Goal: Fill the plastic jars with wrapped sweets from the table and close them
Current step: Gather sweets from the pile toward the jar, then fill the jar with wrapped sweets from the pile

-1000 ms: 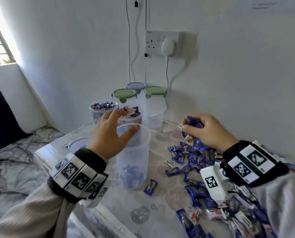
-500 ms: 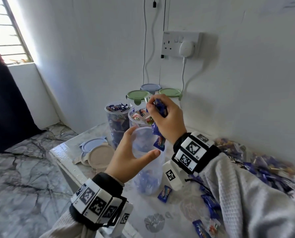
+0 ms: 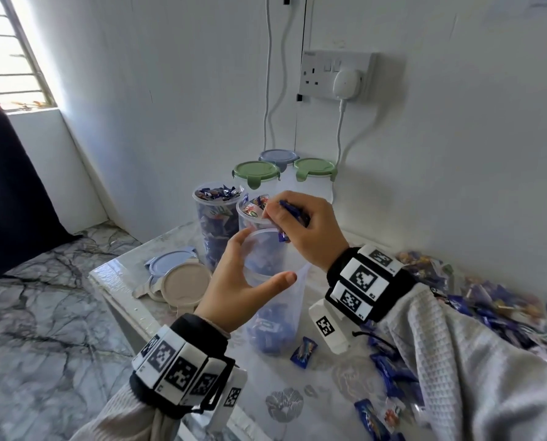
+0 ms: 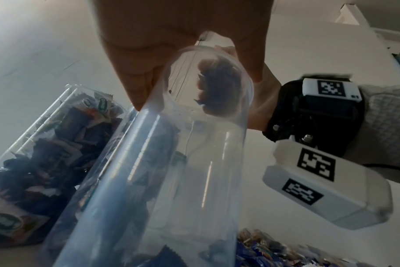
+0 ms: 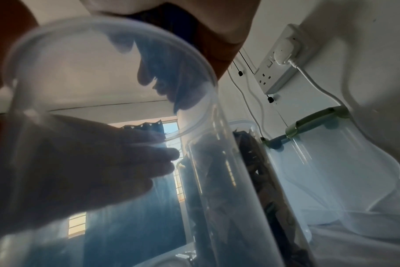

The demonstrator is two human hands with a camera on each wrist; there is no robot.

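Head view: your left hand point(image 3: 234, 283) wraps the upper wall of the open jar point(image 3: 275, 307), fingers on the far side, thumb on the near side. The jar stands on the table point(image 3: 323, 405) with a shallow layer of blue sweets in its bottom. Your right hand point(image 3: 307, 230) sits directly over the jar mouth, fingers closed round a bunch of wrapped sweets point(image 3: 292, 214). Two filled, lidless jars point(image 3: 216, 218) stand just behind. Three lidded jars point(image 3: 256, 173) stand against the wall. Loose lids point(image 3: 184, 278) lie at the table's left edge. One stray sweet point(image 3: 303, 352) lies just beside the open jar's base; a heap of sweets point(image 3: 501, 307) lies to the right.

Left wrist view: seen from below, your fingers point(image 4: 137, 86) press the jar's clear wall near the rim. Through the mouth, the dark bunch of sweets point(image 4: 217, 88) shows in your right hand's fist.

Right wrist view: the rim point(image 5: 194, 59) is close under the palm, wrappers point(image 5: 171, 72) hanging over the opening. Your left fingers point(image 5: 135, 157) show through the plastic, curled on the wall.
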